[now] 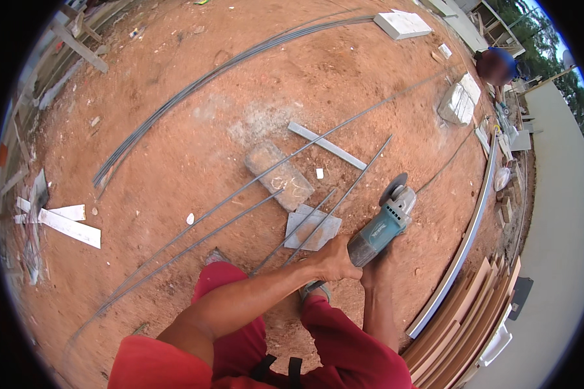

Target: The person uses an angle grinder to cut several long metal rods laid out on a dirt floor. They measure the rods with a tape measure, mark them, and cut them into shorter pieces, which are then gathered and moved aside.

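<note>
I hold a teal and black angle grinder (pixel 381 228) with its dark cutting disc (pixel 393 187) pointing away from me. My left hand (pixel 337 259) is closed round its rear body. Beneath the body, my right hand (pixel 377 267) grips it too, its fingers mostly hidden. To the left of the grinder lie several thin steel rods (pixel 352 187). One long rod (pixel 227 202) crosses a worn stone block (pixel 272 172). Two shorter rods pass over a flat grey slab (pixel 324 235) near my feet. Beyond them is a grey bar (pixel 331 146). The disc looks apart from the rods.
A bundle of long rods (pixel 194 86) curves across the reddish dirt to a white block (pixel 402 24). Another white block (pixel 458 102) and a person in blue (pixel 497 66) are at the far right. A metal profile (pixel 464 245) and stacked brown boards (pixel 461 324) lie beside the wall.
</note>
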Tool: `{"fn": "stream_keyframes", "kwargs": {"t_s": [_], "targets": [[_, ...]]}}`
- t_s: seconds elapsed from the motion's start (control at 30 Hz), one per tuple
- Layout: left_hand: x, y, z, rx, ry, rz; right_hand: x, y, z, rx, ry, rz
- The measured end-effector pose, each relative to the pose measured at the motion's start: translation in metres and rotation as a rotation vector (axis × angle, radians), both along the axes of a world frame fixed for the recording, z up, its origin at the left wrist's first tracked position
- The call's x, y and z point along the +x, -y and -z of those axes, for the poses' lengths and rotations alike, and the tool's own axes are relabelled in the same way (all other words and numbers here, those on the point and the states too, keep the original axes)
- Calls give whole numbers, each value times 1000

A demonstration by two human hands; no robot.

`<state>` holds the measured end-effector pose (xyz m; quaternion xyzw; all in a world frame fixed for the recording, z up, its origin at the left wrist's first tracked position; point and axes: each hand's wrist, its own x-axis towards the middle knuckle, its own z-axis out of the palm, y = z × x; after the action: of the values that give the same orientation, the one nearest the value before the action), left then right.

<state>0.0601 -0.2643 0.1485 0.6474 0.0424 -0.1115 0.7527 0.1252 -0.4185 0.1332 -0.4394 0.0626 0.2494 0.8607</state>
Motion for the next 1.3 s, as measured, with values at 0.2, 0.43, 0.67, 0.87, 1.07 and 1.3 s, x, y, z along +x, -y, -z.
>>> {"fn": "stream_keyframes", "kwargs": {"t_s": [0.2,0.43,0.67,0.87,1.07,1.3], "targets": [[1,-1,11,26,-29,40,-5,-12,-14,41,-9,-6],[1,15,11,21,28,31,3,12,21,63,19,103],[5,38,36,181,25,-136,17,13,23,-30,6,19],[6,20,30,422,-60,-344,9,-34,-5,-618,172,-53],[3,-25,33,588,72,-138,71,-71,7,-729,250,-287],[-42,-226,37,957,-366,-442,130,-110,-42,-1139,692,-697]]}}
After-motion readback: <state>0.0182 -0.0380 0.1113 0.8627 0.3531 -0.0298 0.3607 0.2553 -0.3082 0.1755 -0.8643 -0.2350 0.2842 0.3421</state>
